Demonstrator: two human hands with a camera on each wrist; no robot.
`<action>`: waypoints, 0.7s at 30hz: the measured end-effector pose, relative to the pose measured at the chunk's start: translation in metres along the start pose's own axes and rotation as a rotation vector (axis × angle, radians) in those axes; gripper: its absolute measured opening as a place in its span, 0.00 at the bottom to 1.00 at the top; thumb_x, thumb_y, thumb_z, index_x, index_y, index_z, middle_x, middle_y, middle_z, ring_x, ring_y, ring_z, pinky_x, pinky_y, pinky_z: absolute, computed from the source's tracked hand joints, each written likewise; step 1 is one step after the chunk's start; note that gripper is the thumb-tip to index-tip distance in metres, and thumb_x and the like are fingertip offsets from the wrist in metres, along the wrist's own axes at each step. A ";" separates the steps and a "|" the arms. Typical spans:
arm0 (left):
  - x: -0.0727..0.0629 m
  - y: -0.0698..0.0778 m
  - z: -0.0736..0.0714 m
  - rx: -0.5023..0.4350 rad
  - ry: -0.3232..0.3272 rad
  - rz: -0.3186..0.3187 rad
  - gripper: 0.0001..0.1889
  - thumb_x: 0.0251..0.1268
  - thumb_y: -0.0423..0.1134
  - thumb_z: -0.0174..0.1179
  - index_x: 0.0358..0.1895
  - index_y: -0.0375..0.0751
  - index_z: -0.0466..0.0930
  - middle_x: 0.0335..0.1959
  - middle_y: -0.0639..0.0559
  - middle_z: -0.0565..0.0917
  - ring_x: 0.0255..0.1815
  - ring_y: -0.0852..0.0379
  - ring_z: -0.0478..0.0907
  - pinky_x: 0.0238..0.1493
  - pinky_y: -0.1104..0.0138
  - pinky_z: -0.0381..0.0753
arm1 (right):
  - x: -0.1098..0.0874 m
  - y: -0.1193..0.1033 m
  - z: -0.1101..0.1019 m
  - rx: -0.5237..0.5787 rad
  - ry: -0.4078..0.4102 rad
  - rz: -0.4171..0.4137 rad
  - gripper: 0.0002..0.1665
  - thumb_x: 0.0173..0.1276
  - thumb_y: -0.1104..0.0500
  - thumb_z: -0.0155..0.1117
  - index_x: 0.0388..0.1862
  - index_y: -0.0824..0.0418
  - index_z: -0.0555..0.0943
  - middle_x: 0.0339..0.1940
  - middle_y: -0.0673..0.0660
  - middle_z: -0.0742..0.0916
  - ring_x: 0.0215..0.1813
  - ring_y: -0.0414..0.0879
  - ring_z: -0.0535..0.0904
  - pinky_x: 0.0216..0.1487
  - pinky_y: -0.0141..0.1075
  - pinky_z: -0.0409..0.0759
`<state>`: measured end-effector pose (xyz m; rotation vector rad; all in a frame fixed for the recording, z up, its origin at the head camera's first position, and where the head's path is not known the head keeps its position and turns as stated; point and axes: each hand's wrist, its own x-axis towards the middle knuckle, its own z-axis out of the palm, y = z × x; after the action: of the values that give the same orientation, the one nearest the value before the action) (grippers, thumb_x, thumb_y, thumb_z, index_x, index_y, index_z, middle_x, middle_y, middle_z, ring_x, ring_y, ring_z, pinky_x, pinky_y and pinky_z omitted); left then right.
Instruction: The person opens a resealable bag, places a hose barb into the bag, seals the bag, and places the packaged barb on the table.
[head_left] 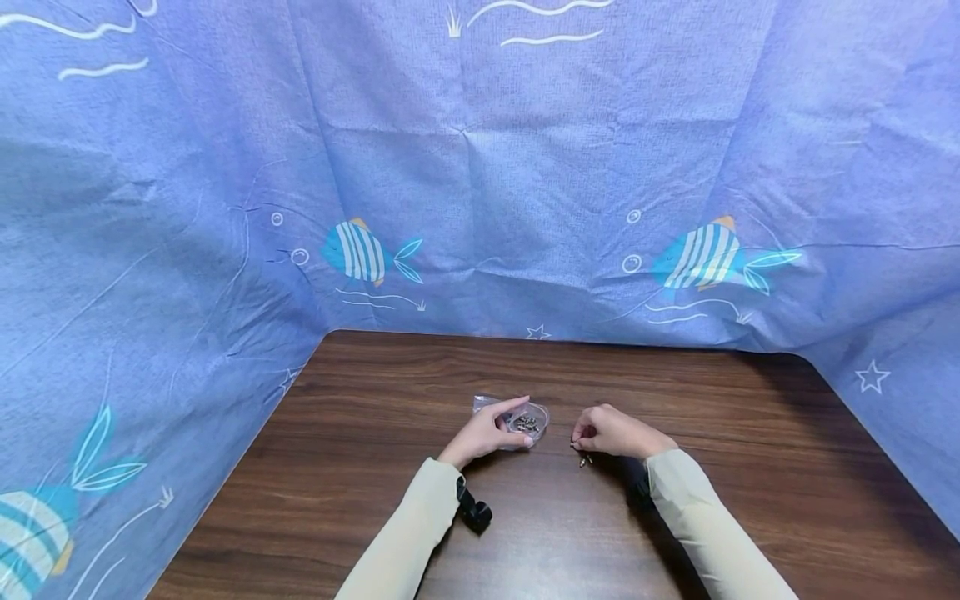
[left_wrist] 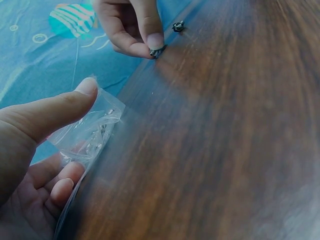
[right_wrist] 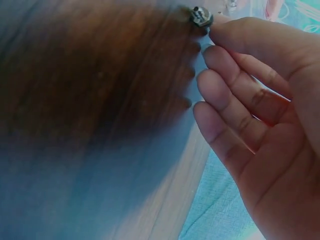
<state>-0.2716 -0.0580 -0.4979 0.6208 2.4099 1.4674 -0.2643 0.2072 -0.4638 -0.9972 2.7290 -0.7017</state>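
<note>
My left hand (head_left: pixel 483 433) curls round a clear plastic bag (left_wrist: pixel 95 132), thumb on one side and fingers on the other. Several small, shiny metal pieces (head_left: pixel 527 424) show through the clear plastic. To the right, my right hand (head_left: pixel 609 432) pinches one small metal piece (right_wrist: pixel 201 17) between thumb and forefinger, just at the tabletop. In the right wrist view its other fingers (right_wrist: pixel 215 90) are bent and hold nothing. Another loose metal piece (left_wrist: pixel 178 26) lies on the wood close to the right fingertips. The exact kind of these pieces is too small to tell.
The brown wood-grain table (head_left: pixel 360 392) extends around both hands. A blue cloth (head_left: pixel 525 183) printed with fish hangs behind it and at the sides. A black strap with a camera (head_left: pixel 475 510) sits on the left wrist.
</note>
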 end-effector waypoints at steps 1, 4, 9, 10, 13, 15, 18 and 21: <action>0.000 0.000 0.000 0.000 0.000 0.000 0.37 0.54 0.45 0.71 0.70 0.53 0.68 0.58 0.48 0.77 0.22 0.62 0.67 0.23 0.72 0.69 | 0.000 0.000 0.000 -0.006 -0.001 -0.002 0.06 0.60 0.64 0.67 0.24 0.56 0.82 0.23 0.42 0.80 0.26 0.29 0.69 0.29 0.26 0.72; 0.000 0.001 0.000 0.001 0.000 0.003 0.37 0.54 0.44 0.71 0.70 0.52 0.68 0.57 0.48 0.77 0.22 0.63 0.67 0.23 0.72 0.68 | 0.001 -0.001 -0.002 -0.023 0.000 -0.017 0.07 0.60 0.64 0.67 0.24 0.56 0.82 0.23 0.42 0.80 0.26 0.29 0.69 0.30 0.26 0.72; -0.001 0.001 0.000 0.003 0.001 0.003 0.37 0.54 0.44 0.72 0.70 0.52 0.68 0.56 0.47 0.77 0.22 0.63 0.67 0.23 0.73 0.68 | 0.002 -0.002 -0.004 -0.035 0.009 -0.035 0.07 0.61 0.64 0.67 0.24 0.57 0.82 0.23 0.42 0.80 0.26 0.29 0.69 0.30 0.26 0.72; -0.001 0.001 0.000 0.003 0.002 0.003 0.37 0.54 0.44 0.72 0.70 0.52 0.68 0.56 0.47 0.77 0.22 0.63 0.66 0.23 0.73 0.68 | 0.002 -0.002 -0.004 -0.034 0.012 -0.034 0.07 0.61 0.63 0.67 0.24 0.57 0.82 0.23 0.42 0.80 0.27 0.29 0.70 0.30 0.26 0.72; 0.000 0.001 0.000 0.008 0.005 0.002 0.37 0.54 0.44 0.72 0.70 0.52 0.68 0.57 0.47 0.77 0.22 0.64 0.66 0.23 0.73 0.68 | 0.004 -0.003 -0.006 -0.031 0.024 -0.028 0.06 0.62 0.63 0.67 0.25 0.57 0.83 0.24 0.43 0.81 0.27 0.30 0.71 0.31 0.27 0.73; 0.000 0.001 0.000 0.008 0.007 0.002 0.37 0.53 0.44 0.72 0.69 0.52 0.68 0.57 0.47 0.77 0.22 0.63 0.66 0.23 0.73 0.68 | 0.006 -0.004 -0.008 -0.033 0.030 -0.029 0.05 0.62 0.62 0.67 0.26 0.57 0.83 0.25 0.43 0.82 0.28 0.30 0.72 0.32 0.27 0.74; 0.000 0.001 0.001 0.007 0.013 0.008 0.37 0.53 0.43 0.72 0.69 0.51 0.69 0.56 0.45 0.77 0.22 0.63 0.67 0.23 0.72 0.68 | 0.009 -0.006 -0.011 -0.038 0.043 -0.041 0.04 0.62 0.62 0.67 0.27 0.57 0.84 0.26 0.44 0.83 0.30 0.30 0.73 0.34 0.28 0.76; 0.000 0.002 0.001 0.012 0.015 0.008 0.37 0.53 0.43 0.72 0.69 0.51 0.69 0.54 0.46 0.78 0.23 0.63 0.67 0.23 0.73 0.68 | 0.013 -0.008 -0.013 -0.051 0.062 -0.072 0.04 0.62 0.63 0.67 0.28 0.57 0.84 0.27 0.45 0.83 0.30 0.31 0.73 0.34 0.28 0.76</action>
<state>-0.2703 -0.0567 -0.4970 0.6255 2.4317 1.4669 -0.2729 0.1982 -0.4485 -1.1082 2.7898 -0.6893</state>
